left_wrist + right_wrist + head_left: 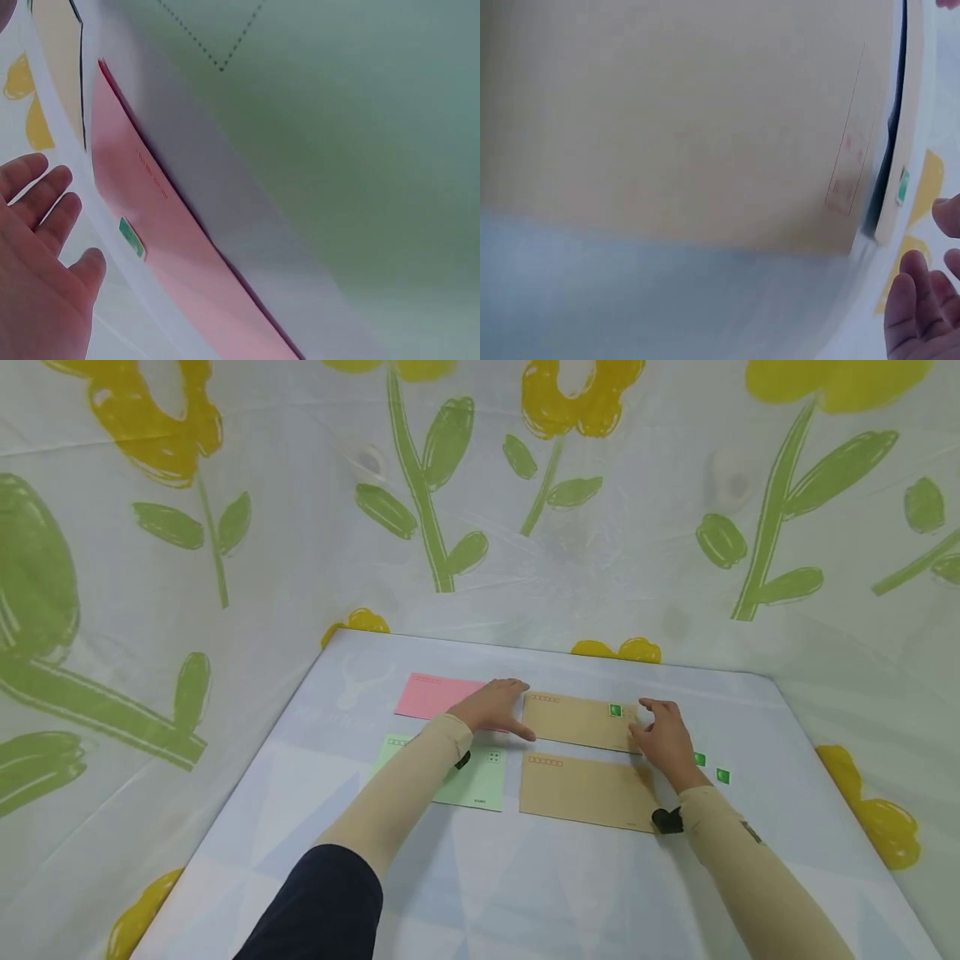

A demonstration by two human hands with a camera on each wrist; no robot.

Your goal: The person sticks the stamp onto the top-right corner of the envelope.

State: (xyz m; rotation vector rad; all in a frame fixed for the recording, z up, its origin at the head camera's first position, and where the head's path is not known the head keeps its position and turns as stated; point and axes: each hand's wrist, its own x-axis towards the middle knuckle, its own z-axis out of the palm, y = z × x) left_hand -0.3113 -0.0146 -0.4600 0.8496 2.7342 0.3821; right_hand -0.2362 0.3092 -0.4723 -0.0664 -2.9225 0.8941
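My left hand [495, 706] reaches over the right end of the pink envelope [431, 696], fingers extended and thumb apart, beside the left edge of the upper brown envelope [570, 722]. A green stamp [133, 237] shows on the pink envelope in the left wrist view. At the upper brown envelope's right end is my right hand [666, 739], its thumb and fingers apart with nothing between them. Left of those fingers, a green stamp [615, 711] lies on that envelope. Below it is a second brown envelope [585, 789], with no stamp seen on its visible part.
A light green envelope [472, 785] lies partly under my left forearm. Two loose green stamps [723, 776] sit on the table [525, 893] to the right of my right hand. Behind the table hangs a white curtain [637, 568] with yellow flowers.
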